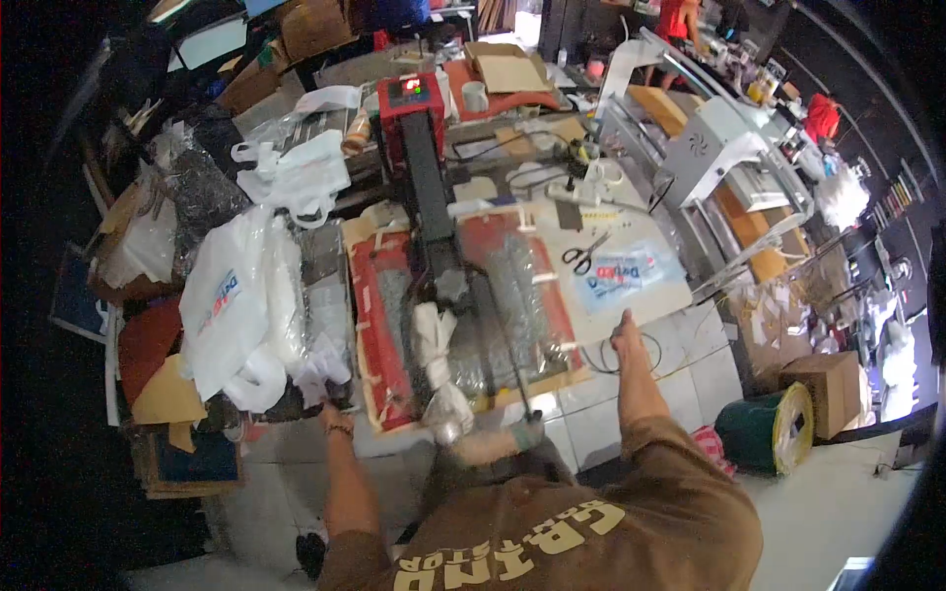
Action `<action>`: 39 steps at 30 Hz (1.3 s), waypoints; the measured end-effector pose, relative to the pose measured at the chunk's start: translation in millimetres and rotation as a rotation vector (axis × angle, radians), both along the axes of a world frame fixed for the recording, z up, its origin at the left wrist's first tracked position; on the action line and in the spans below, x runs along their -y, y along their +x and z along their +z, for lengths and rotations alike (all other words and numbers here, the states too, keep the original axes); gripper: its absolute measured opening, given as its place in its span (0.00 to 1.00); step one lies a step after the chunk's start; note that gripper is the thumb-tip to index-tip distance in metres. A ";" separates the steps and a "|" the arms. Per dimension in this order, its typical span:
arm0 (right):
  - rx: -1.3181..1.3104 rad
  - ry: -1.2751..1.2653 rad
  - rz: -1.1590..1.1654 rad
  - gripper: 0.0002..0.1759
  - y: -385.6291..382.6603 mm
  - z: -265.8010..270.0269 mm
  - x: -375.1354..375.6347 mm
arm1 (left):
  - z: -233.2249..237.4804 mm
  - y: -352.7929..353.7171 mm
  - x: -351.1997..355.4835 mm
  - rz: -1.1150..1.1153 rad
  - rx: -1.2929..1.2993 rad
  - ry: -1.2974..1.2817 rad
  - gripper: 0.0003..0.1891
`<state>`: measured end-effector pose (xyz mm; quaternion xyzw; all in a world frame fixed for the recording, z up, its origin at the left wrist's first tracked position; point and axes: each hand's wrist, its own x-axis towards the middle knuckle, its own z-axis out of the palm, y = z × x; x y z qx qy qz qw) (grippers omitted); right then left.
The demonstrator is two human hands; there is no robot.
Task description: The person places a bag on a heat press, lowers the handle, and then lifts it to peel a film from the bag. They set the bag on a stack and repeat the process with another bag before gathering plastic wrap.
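At the left, my left hand reaches the front edge of the bench, its fingers closed at the gathered white bag handles. Large white plastic bags with blue and red print lie stacked just beyond it. My right hand is at the front edge of a pale board, a digit stretched out and nothing visible in its grasp. Close ahead of it lies a light blue printed plastic bag, with black-handled scissors beside it. Between my hands stands a heat press with a red display box.
A cloth-wrapped handle juts toward me over the red press bed. A white-framed machine stands at the right. Below it are a green spool and a cardboard box. Another person is at the far back.
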<state>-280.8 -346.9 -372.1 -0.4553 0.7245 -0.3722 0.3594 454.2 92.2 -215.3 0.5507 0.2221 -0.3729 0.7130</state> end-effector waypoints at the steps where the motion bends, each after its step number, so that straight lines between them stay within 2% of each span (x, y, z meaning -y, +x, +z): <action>1: 0.002 -0.035 0.026 0.22 4.4 6.4 3.6 | -9.0 8.4 -1.6 0.001 0.001 -0.003 0.30; 2: 0.004 -0.070 0.053 0.22 8.7 12.5 7.3 | -21.2 17.4 -6.5 0.006 0.000 0.014 0.29; 3: 0.207 -0.075 0.081 0.23 8.4 8.1 6.8 | -33.6 25.1 -8.5 0.006 -0.004 0.048 0.29; 5: 0.363 -0.137 0.142 0.24 1.8 -6.7 8.6 | -26.9 19.5 -14.3 0.110 -0.032 0.211 0.28; 6: 0.444 -0.163 0.174 0.24 -0.8 -12.8 8.8 | -13.9 15.2 -12.2 0.097 -0.016 0.137 0.29; 8: 0.997 0.112 -0.017 0.25 20.7 78.9 -13.4 | 17.5 -5.3 -4.3 0.077 0.008 0.011 0.29; 9: 1.188 0.196 -0.122 0.25 34.4 117.9 -21.5 | 32.3 -15.9 0.7 0.071 0.017 -0.040 0.29; 11: 1.349 0.262 -0.258 0.26 54.1 168.6 -28.9 | 53.2 -27.8 7.9 0.069 0.028 0.014 0.32; 13: 1.000 0.176 -0.077 0.26 42.7 110.0 -11.0 | 62.3 -20.2 11.6 0.055 0.049 0.092 0.30; 15: 0.766 0.299 -0.124 0.25 43.8 131.7 -27.0 | 59.0 -28.9 8.7 0.037 0.064 0.229 0.28; 16: 0.755 0.303 -0.134 0.25 59.4 165.5 -42.1 | 45.1 -29.7 3.2 0.030 0.054 0.237 0.28; 17: 0.985 0.184 -0.239 0.24 81.4 200.6 -52.6 | 22.4 -16.6 -2.2 0.009 0.093 0.102 0.26; 18: 1.211 0.062 -0.358 0.23 90.9 213.9 -66.2 | 3.4 -0.6 -11.8 -0.019 0.134 -0.022 0.24; 19: 1.207 0.063 -0.376 0.23 90.0 214.9 -72.2 | -5.3 7.6 -11.7 -0.050 0.172 -0.150 0.23; 20: 1.129 0.100 -0.393 0.22 88.2 214.0 -67.3 | -1.7 8.0 -1.9 -0.054 0.165 -0.153 0.23; 21: 1.050 0.144 -0.406 0.21 86.2 207.6 -63.9 | 8.7 9.0 0.6 -0.045 0.053 0.133 0.25; 22: 1.045 0.151 -0.401 0.21 78.4 186.2 -59.3 | 14.1 5.6 -0.8 0.001 0.022 0.204 0.25; 23: 0.839 0.072 -0.198 0.21 63.2 149.3 -51.0 | 16.8 0.8 1.3 0.024 0.024 0.193 0.25; 26: 0.685 -0.026 0.020 0.23 31.7 74.4 -24.3 | 23.1 -6.9 2.3 0.076 0.016 0.184 0.25; 27: 0.598 0.008 0.022 0.23 31.8 85.7 -29.1 | 23.3 -8.9 2.9 0.087 0.014 0.192 0.24; 30: 0.767 -0.038 0.131 0.24 13.8 61.6 -17.1 | 26.3 -15.2 0.6 0.130 0.010 0.198 0.24; 35: 0.789 0.039 0.215 0.25 6.2 48.7 0.8 | 27.0 -15.2 5.0 0.191 -0.011 0.117 0.23; 37: 0.792 0.023 0.283 0.24 14.8 67.4 -6.8 | 33.6 -13.5 2.6 0.109 0.012 0.235 0.25; 38: 0.793 0.015 0.317 0.24 19.8 78.5 -11.4 | 21.4 -10.4 -2.5 0.129 0.016 0.228 0.25; 39: 0.893 0.015 0.274 0.23 14.5 74.8 -11.2 | -3.1 -6.6 -5.2 0.134 -0.050 0.022 0.26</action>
